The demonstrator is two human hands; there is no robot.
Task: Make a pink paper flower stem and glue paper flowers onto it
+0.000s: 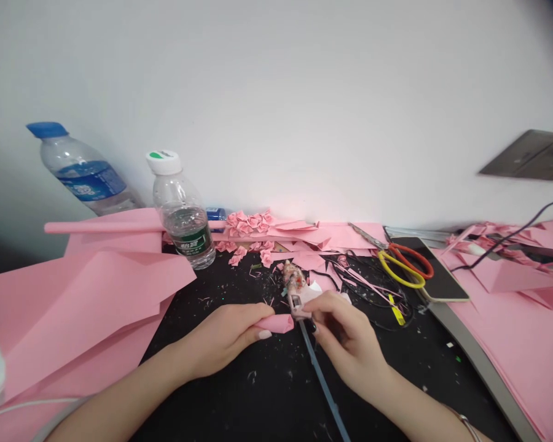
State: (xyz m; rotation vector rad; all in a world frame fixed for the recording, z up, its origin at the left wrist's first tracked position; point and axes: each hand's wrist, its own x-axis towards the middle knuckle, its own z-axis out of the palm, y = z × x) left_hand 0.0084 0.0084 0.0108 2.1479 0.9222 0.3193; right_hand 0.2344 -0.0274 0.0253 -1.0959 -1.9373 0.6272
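Gripping the rolled pink paper (280,323), your left hand (223,341) has its thumb and fingers closed around the roll, whose free end projects from the fingertips towards your right hand (352,344). Your right thumb and index finger are bent, their tips close together beside the glue-smeared tool (295,280). Those fingers cover part of it, so whether they grip it or merely touch it cannot be confirmed. The translucent stick (325,383) runs from the tool, between your hands, towards you.

Just beyond your fingertips lie folded paper flowers (249,224) and loose scraps. Past your right fingers are tangled black cables (366,294), then scissors (388,247) resting across a phone (437,273). Beyond your left fingers stands the white-capped bottle (182,205), with the blue-capped bottle (90,178) leaning further left. Pink sheets (83,301) crowd the space outside your left wrist.
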